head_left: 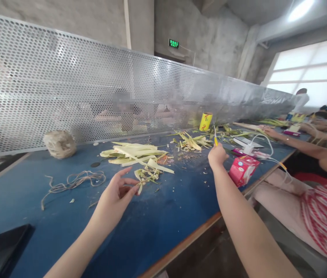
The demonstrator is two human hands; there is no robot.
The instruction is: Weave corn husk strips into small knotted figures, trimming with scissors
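Observation:
My left hand [120, 189] is closed in a pinch, with thumb and fingertips on the near end of a small bunch of pale green plant pieces [146, 175]. My right hand [218, 155] is wrapped round a yellow-handled tool with a thin, pointed metal blade [215, 135]. The blade points up and away from me; whether it is a knife or scissors is unclear. Just beyond my left hand lies a pile of long pale yellow-green leaf strips [131, 151]. A second heap of strips and scraps [192, 141] lies to its right.
A perforated metal screen [94, 92] runs along the table's back. Loose twine [73, 181], a wrapped roll [59, 143] and a dark flat object [3, 247] are left. At right are a yellow can-like container [205, 121], pink packet [243, 170], cables and a co-worker's arm [293, 143].

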